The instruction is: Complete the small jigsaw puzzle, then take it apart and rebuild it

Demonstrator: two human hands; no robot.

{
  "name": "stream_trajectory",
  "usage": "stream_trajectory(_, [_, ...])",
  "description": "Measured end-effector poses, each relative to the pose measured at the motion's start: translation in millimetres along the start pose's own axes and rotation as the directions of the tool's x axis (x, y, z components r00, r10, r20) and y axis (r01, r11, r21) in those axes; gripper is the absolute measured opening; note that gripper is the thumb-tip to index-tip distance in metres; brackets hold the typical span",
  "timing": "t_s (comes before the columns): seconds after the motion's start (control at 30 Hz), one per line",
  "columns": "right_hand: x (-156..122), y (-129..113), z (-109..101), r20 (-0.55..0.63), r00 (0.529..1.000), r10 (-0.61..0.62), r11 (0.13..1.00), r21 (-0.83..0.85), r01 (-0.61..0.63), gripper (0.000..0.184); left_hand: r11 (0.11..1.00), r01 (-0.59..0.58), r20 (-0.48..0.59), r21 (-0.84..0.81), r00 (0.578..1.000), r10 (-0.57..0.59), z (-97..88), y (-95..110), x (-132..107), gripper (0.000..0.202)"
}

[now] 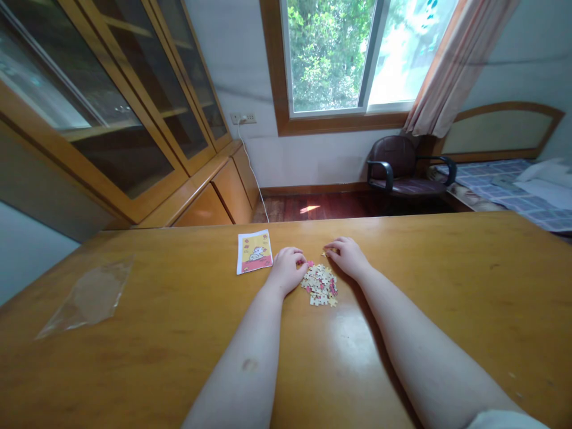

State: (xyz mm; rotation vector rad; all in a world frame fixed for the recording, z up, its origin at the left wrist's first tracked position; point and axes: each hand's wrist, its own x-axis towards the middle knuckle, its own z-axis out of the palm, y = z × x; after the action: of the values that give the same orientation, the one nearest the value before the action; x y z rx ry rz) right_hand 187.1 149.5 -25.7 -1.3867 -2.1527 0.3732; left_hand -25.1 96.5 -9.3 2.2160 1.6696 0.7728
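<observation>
A small heap of jigsaw puzzle pieces (pixel 320 283), mostly pale backs with some pink and yellow, lies on the wooden table (pixel 179 357). My left hand (pixel 288 269) is at the heap's upper left edge, its fingers curled closed around a pink puzzle piece (pixel 301 261), partly hidden. Beyond the heap on the right, my right hand (pixel 347 255) rests low over the table. Its fingertips pinch at a small pale puzzle piece (pixel 324 254). A picture card (pixel 254 252) with a white cartoon animal on yellow and pink lies left of my left hand.
A clear plastic bag (pixel 92 292) lies flat at the table's left. Past the far edge stand a glass-door cabinet (pixel 134 119) on the left, an office chair (pixel 397 167), and a bed (pixel 513 179) on the right. A white cord (pixel 254 170) hangs from the wall socket.
</observation>
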Motion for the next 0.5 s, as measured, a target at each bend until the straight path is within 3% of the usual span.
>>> stream_trajectory(0.2, [-2.9, -9.1, 0.3, 0.128, 0.959, -0.252, 0.967, 0.076, 0.244, 0.032, 0.999, -0.024, 0.036, 0.028, 0.999, 0.023, 2.0, -1.5, -0.2, 0.020])
stream_trajectory(0.33, [-4.2, -9.3, 1.8, 0.162, 0.962, -0.219, 0.976, 0.024, 0.218, 0.031, 0.999, -0.035, 0.027, 0.032, 0.999, 0.034, 2.7, -2.1, -0.3, 0.025])
stream_trajectory(0.5, [-2.1, -3.9, 1.5, 0.098, 0.985, -0.141, 0.989, -0.031, 0.145, 0.032, 0.995, -0.098, 0.034, 0.014, 0.995, 0.097, 2.6, -2.8, -0.4, 0.025])
